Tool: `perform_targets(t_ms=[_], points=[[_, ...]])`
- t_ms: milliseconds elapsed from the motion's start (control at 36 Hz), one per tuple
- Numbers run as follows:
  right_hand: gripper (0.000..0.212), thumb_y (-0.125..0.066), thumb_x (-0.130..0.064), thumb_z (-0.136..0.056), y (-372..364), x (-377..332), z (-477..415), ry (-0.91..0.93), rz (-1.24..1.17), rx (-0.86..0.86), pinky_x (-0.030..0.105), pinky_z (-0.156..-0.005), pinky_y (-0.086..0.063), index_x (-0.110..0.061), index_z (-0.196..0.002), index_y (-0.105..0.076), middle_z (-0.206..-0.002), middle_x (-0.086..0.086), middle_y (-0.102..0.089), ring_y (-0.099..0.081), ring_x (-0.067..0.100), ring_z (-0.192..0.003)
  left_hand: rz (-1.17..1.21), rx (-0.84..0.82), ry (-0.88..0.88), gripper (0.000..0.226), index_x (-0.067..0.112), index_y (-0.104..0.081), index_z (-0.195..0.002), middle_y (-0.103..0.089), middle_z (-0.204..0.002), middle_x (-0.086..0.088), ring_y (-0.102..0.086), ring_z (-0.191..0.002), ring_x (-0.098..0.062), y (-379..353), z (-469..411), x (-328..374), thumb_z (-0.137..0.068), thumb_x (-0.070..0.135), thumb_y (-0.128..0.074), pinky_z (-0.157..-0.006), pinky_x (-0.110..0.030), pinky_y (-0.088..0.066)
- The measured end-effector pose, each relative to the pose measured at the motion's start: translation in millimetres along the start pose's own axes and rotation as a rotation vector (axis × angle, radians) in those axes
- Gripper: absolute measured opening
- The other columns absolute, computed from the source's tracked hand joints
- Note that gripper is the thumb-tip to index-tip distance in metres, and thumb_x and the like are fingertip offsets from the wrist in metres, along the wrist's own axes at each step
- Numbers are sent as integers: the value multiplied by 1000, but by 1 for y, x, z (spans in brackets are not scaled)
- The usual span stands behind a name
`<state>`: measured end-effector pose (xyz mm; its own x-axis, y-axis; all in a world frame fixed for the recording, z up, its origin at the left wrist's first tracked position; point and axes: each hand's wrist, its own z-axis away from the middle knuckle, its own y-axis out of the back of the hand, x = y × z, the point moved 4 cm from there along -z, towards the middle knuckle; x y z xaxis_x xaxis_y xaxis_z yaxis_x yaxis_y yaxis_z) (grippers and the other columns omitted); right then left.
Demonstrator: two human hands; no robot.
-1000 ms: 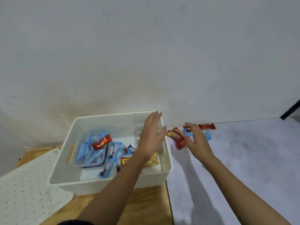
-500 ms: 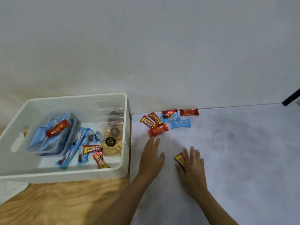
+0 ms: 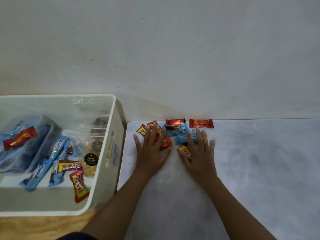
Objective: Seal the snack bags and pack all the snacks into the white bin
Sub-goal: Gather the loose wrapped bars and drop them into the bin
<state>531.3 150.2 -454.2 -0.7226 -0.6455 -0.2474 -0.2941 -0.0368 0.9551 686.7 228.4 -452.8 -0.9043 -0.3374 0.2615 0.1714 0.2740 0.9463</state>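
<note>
The white bin [image 3: 103, 170] stands at the left, holding blue and red snack packs, a clear tub and clear zip bags of snacks [image 3: 91, 153]. On the grey table [image 3: 259, 170] by the wall lies a cluster of small wrapped snacks: red ones [image 3: 200, 123], blue ones [image 3: 178, 129] and red-yellow ones [image 3: 141, 130]. My left hand [image 3: 151, 153] lies flat, fingers spread, over the left red packs. My right hand [image 3: 199, 153] lies flat over a blue pack and a red-yellow pack [image 3: 183, 150]. Neither hand grips anything.
The wall runs right behind the snacks. The bin sits on a wooden surface [image 3: 43, 227] next to the grey table's left edge.
Both hands slid forward from the near table onto the snack cluster. The right hand pushed the red-yellow pack along with it. The view moved closer.
</note>
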Motion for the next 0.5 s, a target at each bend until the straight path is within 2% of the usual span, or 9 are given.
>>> perform_targets(t_ms=[83,167,250,333,500], points=[[63,-18,-58,-93,-1,2,-22,58,-11,9,62,-107,-16,-26,-146,-22,-155,7,-13,-11,29,-143,51,-34,90,63,36,-19,-145,-15,-157,1,-1,-145,-21,-4,-12,-7,-87,60,-26,-107,-65,5],[59,-23,-57,-93,-5,1,-41,164,24,-7,65,-106,-20,-29,-145,-26,-155,5,-17,-14,30,-143,71,-47,120,68,38,-21,-145,-13,-158,2,0,-146,-27,-4,-20,-11,-84,67,-18,-108,-64,6],[56,-21,-58,-93,-9,1,-57,179,40,-34,66,-103,-25,-32,-142,-32,-153,4,-29,-26,33,-139,68,-47,132,70,40,-16,-145,-15,-157,3,-1,-146,-26,-4,-26,-14,-82,71,-10,-110,-62,3],[54,-24,-59,-91,-10,2,-63,135,25,-61,65,-102,-27,-35,-137,-37,-149,2,-39,-39,33,-133,68,-48,141,68,39,-17,-145,-20,-155,2,-3,-146,-26,-4,-30,-17,-84,69,-10,-111,-61,1],[62,-17,-63,-90,-4,4,-64,82,8,-54,60,-102,-30,-30,-129,-51,-129,6,-56,-47,29,-126,101,0,115,65,32,-27,-145,-32,-150,-3,-11,-144,-31,-3,-34,-16,-88,61,-19,-113,-59,-6]])
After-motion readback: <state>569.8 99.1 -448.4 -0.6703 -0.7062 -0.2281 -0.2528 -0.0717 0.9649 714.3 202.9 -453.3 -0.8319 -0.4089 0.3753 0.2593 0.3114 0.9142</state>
